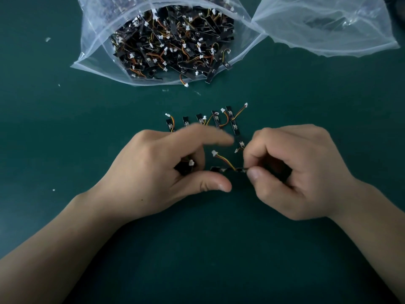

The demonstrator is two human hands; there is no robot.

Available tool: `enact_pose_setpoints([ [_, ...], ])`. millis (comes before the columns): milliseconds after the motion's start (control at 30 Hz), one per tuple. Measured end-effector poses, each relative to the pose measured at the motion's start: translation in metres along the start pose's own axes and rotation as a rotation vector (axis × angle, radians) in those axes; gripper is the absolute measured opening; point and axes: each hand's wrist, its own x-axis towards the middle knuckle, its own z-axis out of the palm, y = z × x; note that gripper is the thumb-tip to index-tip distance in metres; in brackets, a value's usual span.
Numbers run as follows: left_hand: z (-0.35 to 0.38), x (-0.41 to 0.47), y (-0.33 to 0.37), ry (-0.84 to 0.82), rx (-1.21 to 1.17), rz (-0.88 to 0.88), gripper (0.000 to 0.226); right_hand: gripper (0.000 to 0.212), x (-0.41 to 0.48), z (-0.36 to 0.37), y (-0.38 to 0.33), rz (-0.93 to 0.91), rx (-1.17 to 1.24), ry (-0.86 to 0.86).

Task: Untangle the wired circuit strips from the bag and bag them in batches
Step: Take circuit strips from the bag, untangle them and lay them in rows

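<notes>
Dark green matting (65,150) covers the bench in my head view, dull and faintly grainy. The black strip (221,169) I'm working on lies flat between my two hands, its long axis running left to right. My right hand (291,172) pinches the strip's right end between thumb and forefinger tips, with the other fingers curled in loosely. The free end points at my left hand (153,170), whose thumb tip sits just beside it, so I judge the left hand is the one to take it. That hand's forefinger is out straight and blurred. Its lower fingers curl round a second strip (186,167) with a white plug.

A thin orange-yellow wire (224,160) arcs off the pinched strip to a white connector (214,152). Just beyond the hands, a row of freed strips (200,120) lies side by side, their long axes running near to far. Farther off, the soft clear bag (94,47) gapes open, full of tangled strips. A second clear bag (285,18) lies at far right, looking nearly empty.
</notes>
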Motion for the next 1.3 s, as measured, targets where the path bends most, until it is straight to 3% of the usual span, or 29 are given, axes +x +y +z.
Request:
enact_pose_setpoints([
  [67,0.000,0.000,-0.001,0.048,-0.003,-0.008,0.042,0.008,0.000,-0.001,-0.001,0.021,-0.010,0.011],
  [200,0.002,-0.001,-0.001,0.076,0.021,0.031,0.013,0.010,0.002,0.001,-0.004,0.071,-0.037,0.055],
  [500,0.003,0.001,0.000,0.195,0.089,0.101,0.008,0.015,0.002,0.013,-0.015,0.221,-0.092,0.203],
  [733,0.003,0.001,0.000,0.050,0.077,0.079,0.005,0.016,0.001,0.016,-0.018,0.271,-0.060,0.278],
  [967,-0.001,0.002,0.002,0.126,0.075,0.031,0.009,0.017,0.000,0.014,-0.015,0.237,-0.074,0.199],
  [1300,-0.001,0.001,0.003,0.082,0.071,0.016,0.012,0.030,0.002,0.009,-0.015,0.102,-0.227,0.030],
])
